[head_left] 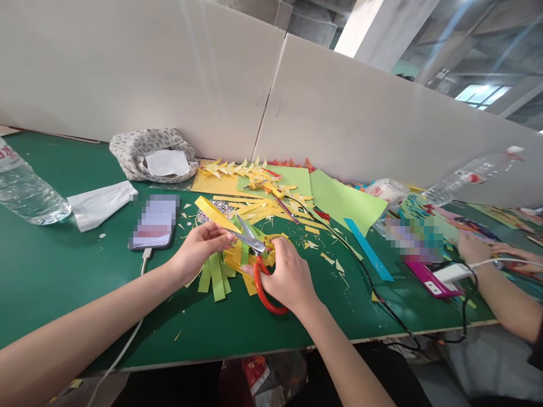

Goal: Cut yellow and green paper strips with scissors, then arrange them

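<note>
Pinched between the fingers of my left hand (203, 249) is a yellow paper strip (212, 213), its free end pointing up and left. My right hand (288, 274) is wrapped round the red handles of a pair of scissors (259, 247). The scissor blades are spread and reach left to the strip near my left fingertips; whether they touch the paper I cannot tell. Under both hands lie several green paper strips (217, 277) and yellow ones. Just behind sits a heap of small shiny beads or sequins (216, 210), partly hidden by the strip.
A charging phone (155, 221), a tissue (104, 206) and a water bottle (27, 186) lie left. Behind are a yellow glue gun (271, 187), its black cord trailing right, and green paper (348, 200). At right, a power strip (436, 280) lies near another person's hands (475, 249).
</note>
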Demonstrator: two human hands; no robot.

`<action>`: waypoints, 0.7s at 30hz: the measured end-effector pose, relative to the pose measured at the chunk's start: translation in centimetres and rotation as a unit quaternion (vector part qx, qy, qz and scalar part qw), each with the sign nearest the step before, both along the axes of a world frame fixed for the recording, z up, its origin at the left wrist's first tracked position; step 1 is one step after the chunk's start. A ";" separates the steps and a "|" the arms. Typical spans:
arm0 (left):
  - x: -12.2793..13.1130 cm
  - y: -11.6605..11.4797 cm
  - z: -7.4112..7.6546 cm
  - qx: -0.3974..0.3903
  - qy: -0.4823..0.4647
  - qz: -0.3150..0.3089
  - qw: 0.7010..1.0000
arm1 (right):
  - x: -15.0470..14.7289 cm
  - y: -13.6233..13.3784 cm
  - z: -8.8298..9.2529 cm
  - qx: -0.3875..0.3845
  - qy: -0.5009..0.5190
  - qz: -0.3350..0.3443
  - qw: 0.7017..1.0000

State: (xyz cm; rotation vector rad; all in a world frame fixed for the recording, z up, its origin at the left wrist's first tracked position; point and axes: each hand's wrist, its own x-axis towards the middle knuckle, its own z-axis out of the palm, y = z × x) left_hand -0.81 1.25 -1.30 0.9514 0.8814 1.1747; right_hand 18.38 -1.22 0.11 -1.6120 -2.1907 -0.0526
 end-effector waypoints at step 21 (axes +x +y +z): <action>0.0 0.0 -0.4 0.040 0.030 -0.010 0.999 | -0.3 -0.2 0.0 -0.011 0.007 0.010 1.000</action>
